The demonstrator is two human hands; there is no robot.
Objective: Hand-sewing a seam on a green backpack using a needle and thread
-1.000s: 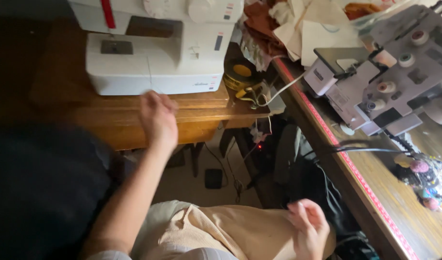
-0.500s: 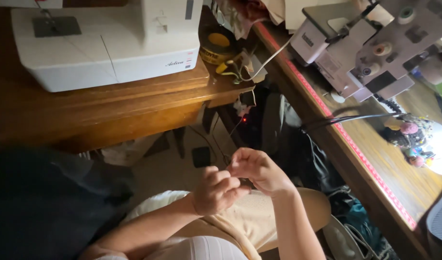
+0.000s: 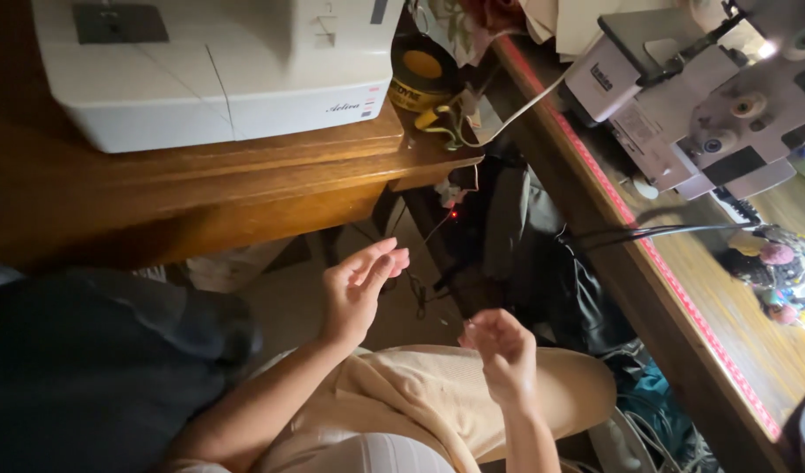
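Note:
My left hand (image 3: 359, 289) is raised over my lap with the fingers held together and the thumb pressed against the fingertips. My right hand (image 3: 501, 352) hovers lower and to the right, above my beige-trousered thigh (image 3: 420, 394), its fingers curled and the thumb meeting the index finger. The hands are a hand's width apart. I can make out nothing held in either of them; anything as fine as a thread would be too thin to see. A white sewing machine (image 3: 218, 61) stands on the wooden table (image 3: 201, 193) in front of me.
A second grey-white machine (image 3: 709, 96) sits on the long bench (image 3: 683, 289) at the right, whose edge carries a red measuring strip. A yellow tape roll (image 3: 420, 74) and cables lie at the table corner. Dark bags and wires fill the floor gap; dark cloth lies at left.
One second ago my left hand was up at the table edge. Half a second ago both hands met in front of me; now they have drawn apart, left up, right down.

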